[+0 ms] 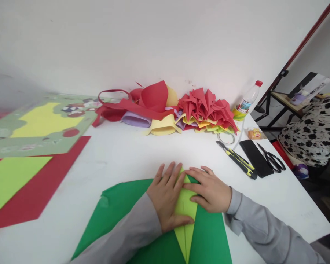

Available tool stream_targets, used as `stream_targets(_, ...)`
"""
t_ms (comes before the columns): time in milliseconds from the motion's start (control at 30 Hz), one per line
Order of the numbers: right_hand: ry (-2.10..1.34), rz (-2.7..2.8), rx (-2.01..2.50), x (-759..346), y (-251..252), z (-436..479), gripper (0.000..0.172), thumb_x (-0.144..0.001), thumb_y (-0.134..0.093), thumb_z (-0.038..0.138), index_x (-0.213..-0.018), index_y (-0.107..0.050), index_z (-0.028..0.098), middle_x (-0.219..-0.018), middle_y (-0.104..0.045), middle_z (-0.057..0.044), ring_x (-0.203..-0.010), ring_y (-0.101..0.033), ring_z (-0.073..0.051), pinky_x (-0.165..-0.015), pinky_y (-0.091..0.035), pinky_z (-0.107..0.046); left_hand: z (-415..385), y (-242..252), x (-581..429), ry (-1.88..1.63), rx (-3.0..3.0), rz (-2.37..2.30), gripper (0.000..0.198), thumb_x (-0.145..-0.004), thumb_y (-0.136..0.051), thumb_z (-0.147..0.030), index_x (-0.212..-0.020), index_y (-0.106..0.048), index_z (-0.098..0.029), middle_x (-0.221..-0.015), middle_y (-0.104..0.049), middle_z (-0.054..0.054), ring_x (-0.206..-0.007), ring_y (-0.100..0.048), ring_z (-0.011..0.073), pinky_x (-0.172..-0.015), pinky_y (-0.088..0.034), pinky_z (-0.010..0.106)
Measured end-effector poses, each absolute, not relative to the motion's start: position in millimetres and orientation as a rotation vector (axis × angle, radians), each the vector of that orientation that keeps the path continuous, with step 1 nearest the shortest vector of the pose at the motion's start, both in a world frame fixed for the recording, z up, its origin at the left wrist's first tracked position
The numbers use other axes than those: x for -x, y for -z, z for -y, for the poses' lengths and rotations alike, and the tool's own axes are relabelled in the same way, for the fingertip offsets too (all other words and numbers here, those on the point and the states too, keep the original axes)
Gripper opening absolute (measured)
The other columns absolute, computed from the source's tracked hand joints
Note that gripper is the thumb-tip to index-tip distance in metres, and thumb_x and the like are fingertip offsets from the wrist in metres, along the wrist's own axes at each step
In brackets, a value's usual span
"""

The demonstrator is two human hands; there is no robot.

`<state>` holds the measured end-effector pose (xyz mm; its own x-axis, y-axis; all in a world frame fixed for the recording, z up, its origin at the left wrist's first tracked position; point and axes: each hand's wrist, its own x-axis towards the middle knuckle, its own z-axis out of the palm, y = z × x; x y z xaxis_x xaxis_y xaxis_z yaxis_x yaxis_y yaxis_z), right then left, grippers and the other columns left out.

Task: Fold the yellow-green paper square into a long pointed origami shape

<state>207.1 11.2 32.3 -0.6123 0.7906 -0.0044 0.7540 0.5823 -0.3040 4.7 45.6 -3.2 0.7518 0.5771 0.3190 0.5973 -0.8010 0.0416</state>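
A large sheet of dark green paper [211, 234] lies on the white table, with a folded light green paper piece [184, 234] on top of it that narrows to a point toward me. My left hand [167, 198] rests flat on the light green piece, fingers stretched out and thumb spread across it. From the right, my right hand [209, 189] touches the same piece near its far end, its fingers extended and slightly bent. Both hands cover much of the far part of the light green paper.
A utility knife [238, 159], a black flat object [256, 158], scissors [272, 157] and a tape roll [226, 138] lie at right, near a bottle [247, 101]. Folded red paper pieces [206, 104] are heaped by the wall. Coloured sheets [57, 172] lie left. A person in patterned clothing [313, 128] is at far right.
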Motion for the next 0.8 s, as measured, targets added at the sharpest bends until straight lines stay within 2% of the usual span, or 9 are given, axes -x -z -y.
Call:
stream_targets(67, -0.411, 2.67, 1.316, -207.3, -32.0, -11.1, 0.042, -0.091, -0.05, 0.035, -0.131, -0.05, 0.022, -0.148, -0.036, -0.014, -0.14, -0.025, -0.028, -0.111, -0.019, -0.053, -48.3, 5.8, -0.7, 0.542, 2.854, 0.941, 0.122, -0.06, -0.03, -0.093, -0.133, -0.046, 0.004, -0.142, -0.038, 0.032, -0.136, -0.026, 0.0461, -0.111, -0.009, 0.06)
stream_targets(133, -0.407, 2.669, 1.321, -207.5, -31.6, -11.0, 0.041, -0.092, -0.05, 0.035, -0.131, -0.05, 0.023, -0.148, -0.036, -0.014, -0.139, -0.026, -0.027, -0.111, -0.019, -0.052, -51.3, 6.3, 6.5, 0.576, 2.826, 0.926, 0.114, -0.068, -0.031, -0.088, -0.135, -0.043, 0.004, -0.144, -0.036, 0.031, -0.137, -0.025, 0.0433, -0.111, -0.007, 0.059)
stream_targets(233, -0.397, 2.664, 1.313, -208.0, -30.6, -10.9, 0.041, -0.092, -0.05, 0.035, -0.131, -0.05, 0.023, -0.148, -0.036, -0.013, -0.139, -0.027, -0.026, -0.111, -0.02, -0.051, -55.5, 4.9, 20.6, 0.552, 2.826, 0.891, 0.089, -0.083, -0.03, -0.072, -0.138, -0.042, -0.004, -0.146, -0.039, 0.021, -0.139, -0.025, 0.0369, -0.113, -0.003, 0.054)
stream_targets(300, -0.367, 2.648, 1.324, -209.0, -29.4, -11.2, 0.042, -0.092, -0.05, 0.035, -0.131, -0.05, 0.023, -0.146, -0.039, -0.013, -0.138, -0.028, -0.026, -0.11, -0.022, -0.051, -57.9, 4.6, 28.7, 0.512, 2.849, 0.865, 0.081, -0.087, -0.027, -0.068, -0.141, -0.04, -0.009, -0.145, -0.042, 0.015, -0.139, -0.025, 0.0343, -0.114, -0.002, 0.053)
stream_targets(433, -0.229, 2.575, 1.442, -213.1, -26.1, -12.9, 0.041, -0.093, -0.047, 0.032, -0.132, -0.049, 0.021, -0.145, -0.04, -0.014, -0.137, -0.03, -0.029, -0.108, -0.025, -0.055, -60.4, 8.3, 33.8, 0.469, 2.887, 0.829, 0.074, -0.09, -0.026, -0.066, -0.142, -0.039, -0.015, -0.144, -0.045, 0.009, -0.138, -0.029, 0.0322, -0.113, -0.004, 0.054)
stream_targets(600, -0.118, 2.546, 1.421, -215.3, -24.2, -14.3, 0.039, -0.093, -0.047, 0.026, -0.131, -0.05, 0.019, -0.144, -0.041, -0.015, -0.136, -0.031, -0.028, -0.107, -0.029, -0.052, -58.8, 13.5, 28.6, 0.442, 2.899, 0.843, 0.072, -0.091, -0.025, -0.064, -0.142, -0.038, -0.015, -0.145, -0.044, 0.008, -0.137, -0.031, 0.031, -0.113, -0.005, 0.053)
stream_targets(733, -0.157, 2.668, 1.345, -213.1, -24.7, -13.8, 0.047, -0.089, -0.044, 0.011, -0.133, -0.05, 0.026, -0.147, -0.04, -0.008, -0.138, -0.027, -0.027, -0.108, -0.026, -0.053, -57.5, 12.5, 27.0, 0.428, 2.907, 0.882, 0.076, -0.089, -0.029, -0.067, -0.141, -0.039, -0.014, -0.146, -0.042, 0.008, -0.138, -0.028, 0.0328, -0.112, -0.006, 0.054)
stream_targets(800, -0.204, 2.706, 1.334, -212.9, -24.1, -14.1, 0.049, -0.087, -0.043, 0.008, -0.131, -0.052, 0.029, -0.146, -0.042, -0.004, -0.139, -0.026, -0.027, -0.108, -0.025, -0.054, -57.6, 11.4, 27.0, 0.434, 2.916, 0.888, 0.078, -0.087, -0.03, -0.069, -0.141, -0.039, -0.014, -0.146, -0.042, 0.009, -0.138, -0.027, 0.0328, -0.113, -0.006, 0.054)
